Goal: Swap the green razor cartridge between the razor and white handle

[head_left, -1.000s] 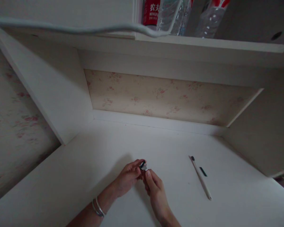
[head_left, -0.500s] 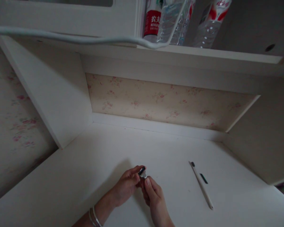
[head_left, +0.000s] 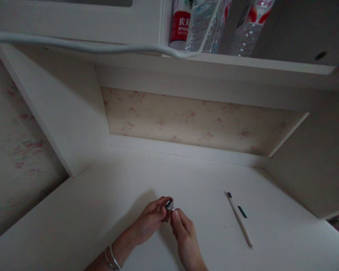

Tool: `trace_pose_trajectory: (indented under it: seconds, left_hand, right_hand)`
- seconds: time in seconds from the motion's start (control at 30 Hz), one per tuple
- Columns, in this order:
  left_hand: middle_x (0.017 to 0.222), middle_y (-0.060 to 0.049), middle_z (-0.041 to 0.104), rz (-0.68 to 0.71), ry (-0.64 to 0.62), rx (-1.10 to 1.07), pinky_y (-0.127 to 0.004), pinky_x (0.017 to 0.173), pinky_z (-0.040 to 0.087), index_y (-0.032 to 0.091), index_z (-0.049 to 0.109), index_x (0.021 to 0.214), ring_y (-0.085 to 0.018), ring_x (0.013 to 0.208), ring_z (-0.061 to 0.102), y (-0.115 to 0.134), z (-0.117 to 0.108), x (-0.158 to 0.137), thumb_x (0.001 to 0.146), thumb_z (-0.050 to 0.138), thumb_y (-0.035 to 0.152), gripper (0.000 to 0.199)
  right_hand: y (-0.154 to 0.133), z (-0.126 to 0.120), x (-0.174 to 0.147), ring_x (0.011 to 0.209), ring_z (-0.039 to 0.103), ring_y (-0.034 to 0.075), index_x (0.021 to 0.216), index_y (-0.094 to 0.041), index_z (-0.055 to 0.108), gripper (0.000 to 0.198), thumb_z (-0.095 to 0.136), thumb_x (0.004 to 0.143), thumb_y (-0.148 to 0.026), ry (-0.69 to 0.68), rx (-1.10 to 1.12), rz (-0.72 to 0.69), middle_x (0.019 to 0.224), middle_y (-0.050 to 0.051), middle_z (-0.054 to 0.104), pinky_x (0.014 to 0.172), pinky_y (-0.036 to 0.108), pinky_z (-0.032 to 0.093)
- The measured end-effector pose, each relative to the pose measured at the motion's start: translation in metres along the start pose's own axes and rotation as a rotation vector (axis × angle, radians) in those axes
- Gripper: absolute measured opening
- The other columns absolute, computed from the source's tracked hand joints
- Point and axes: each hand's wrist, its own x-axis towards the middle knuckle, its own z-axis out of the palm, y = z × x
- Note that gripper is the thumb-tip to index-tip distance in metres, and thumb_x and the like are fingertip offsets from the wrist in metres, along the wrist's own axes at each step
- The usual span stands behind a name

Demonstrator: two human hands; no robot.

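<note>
Above the worktop [head_left: 124, 173], an open compartment [head_left: 293, 35] of the white cabinet holds several clear plastic bottles. At its left end stands a red-labelled bottle [head_left: 180, 29] with white lettering; just beside it is a clear bottle [head_left: 197, 26], partly crossed by a pale cord [head_left: 101, 48] that runs in front of the cabinet. Further right, and apart from these, a bottle with a red-and-white label [head_left: 247, 37] shows at a slant. The tops are cut off by the upper edge of the view, and whether there is liquid inside any of them cannot be told.

Below, the hands meet over the near part of the worktop. A small dark-and-silver piece [head_left: 170, 205] is between them: the left hand [head_left: 150, 223] pinches its dark side in the fingers, while the right hand [head_left: 185, 235] grips the silver side under the thumb. Two bands [head_left: 113, 259] circle the left wrist. To the right, well apart from the hands, lie a slim pale stick [head_left: 240, 222] with a dark tip and, near it, a short dark green strip [head_left: 242, 211].
</note>
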Motion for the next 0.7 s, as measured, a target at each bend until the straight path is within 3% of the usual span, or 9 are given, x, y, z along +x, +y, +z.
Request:
trace_pose_trajectory:
  seconds: [0.57,0.7]
  left_hand:
    - [0.084,-0.002,0.048,0.037,0.028,0.079,-0.024,0.066,0.034,0.018,0.066,0.104,-0.013,0.074,0.043,0.0052,0.0064,-0.0004,0.071,0.072,0.042,0.041]
    - [0.083,-0.002,0.049,0.022,0.040,0.033,-0.024,0.065,0.034,0.019,0.067,0.104,-0.012,0.072,0.044,0.0021,0.0053,-0.0008,0.071,0.072,0.041,0.040]
  right_hand:
    - [-0.0051,0.0045,-0.0032,0.059,0.035,0.014,0.067,-0.018,0.053,0.043,0.044,0.090,-0.053,0.049,-0.032,-0.053,0.062,-0.002,0.039,0.052,0.024,0.028]
    - [-0.0005,0.0046,-0.0018,0.058,0.034,0.013,0.067,-0.018,0.052,0.044,0.044,0.089,-0.055,0.037,0.018,0.003,0.063,-0.002,0.040,0.051,0.024,0.028]
